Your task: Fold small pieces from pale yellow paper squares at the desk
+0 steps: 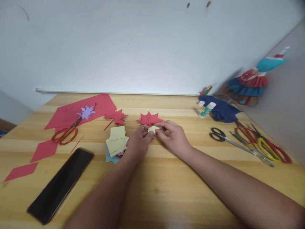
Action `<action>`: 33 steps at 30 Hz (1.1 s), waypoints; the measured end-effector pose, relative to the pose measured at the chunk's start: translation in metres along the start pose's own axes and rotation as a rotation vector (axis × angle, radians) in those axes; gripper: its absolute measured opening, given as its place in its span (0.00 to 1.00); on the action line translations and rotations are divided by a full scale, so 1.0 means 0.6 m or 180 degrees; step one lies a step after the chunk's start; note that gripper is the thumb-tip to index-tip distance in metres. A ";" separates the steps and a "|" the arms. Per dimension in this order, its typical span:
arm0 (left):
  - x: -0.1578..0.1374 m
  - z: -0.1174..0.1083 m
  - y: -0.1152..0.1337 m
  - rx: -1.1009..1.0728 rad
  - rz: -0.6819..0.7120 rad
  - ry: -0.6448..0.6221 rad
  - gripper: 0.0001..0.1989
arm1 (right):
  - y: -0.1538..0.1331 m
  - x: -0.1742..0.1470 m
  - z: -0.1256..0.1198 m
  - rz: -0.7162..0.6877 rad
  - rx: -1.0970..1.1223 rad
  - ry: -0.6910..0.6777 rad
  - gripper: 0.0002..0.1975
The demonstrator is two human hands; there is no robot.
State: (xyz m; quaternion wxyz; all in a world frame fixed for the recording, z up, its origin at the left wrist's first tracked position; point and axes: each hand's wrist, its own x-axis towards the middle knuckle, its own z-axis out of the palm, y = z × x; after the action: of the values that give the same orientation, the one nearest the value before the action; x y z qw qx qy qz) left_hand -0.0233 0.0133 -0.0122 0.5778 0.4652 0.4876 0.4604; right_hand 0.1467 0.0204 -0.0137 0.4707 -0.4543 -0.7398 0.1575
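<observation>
Between the fingertips of both hands is a small piece of pale yellow paper [153, 129]. My left hand [140, 140] pinches its left side, and my right hand [173, 135] grips the right side with thumb and fingers. Just behind the hands lies a red paper leaf shape [149, 119], and another red leaf shape [118, 116] is to its left. Beside my left wrist sits a loose stack of yellow paper squares [116, 140], with blue and other coloured papers showing underneath.
On the left are a black phone [62, 184], orange-handled scissors [65, 134], a purple paper star [87, 112] and red paper sheets [71, 111]. A glue stick [207, 110], blue cloth [219, 108], black-handled scissors [217, 135] and yellow-handled scissors [268, 149] lie right. A white wall [128, 47] stands behind.
</observation>
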 end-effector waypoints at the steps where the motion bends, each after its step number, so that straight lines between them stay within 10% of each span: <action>1: -0.001 0.000 0.001 0.0021 -0.0022 -0.0013 0.09 | 0.002 0.000 -0.002 -0.0141 -0.0124 0.0023 0.09; 9: -0.009 0.015 0.011 0.0177 -0.0058 0.0176 0.03 | -0.001 0.003 -0.012 -0.1093 -0.0934 0.0123 0.12; 33: -0.008 0.025 0.011 0.0008 -0.0023 0.0332 0.07 | -0.019 0.005 -0.025 -0.1466 -0.1292 0.0185 0.06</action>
State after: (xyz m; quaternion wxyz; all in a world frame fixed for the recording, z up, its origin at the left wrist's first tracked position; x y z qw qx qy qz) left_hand -0.0096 0.0082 -0.0039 0.5528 0.4395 0.5193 0.4813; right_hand 0.1532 0.0137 0.0029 0.4147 -0.3637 -0.8258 -0.1174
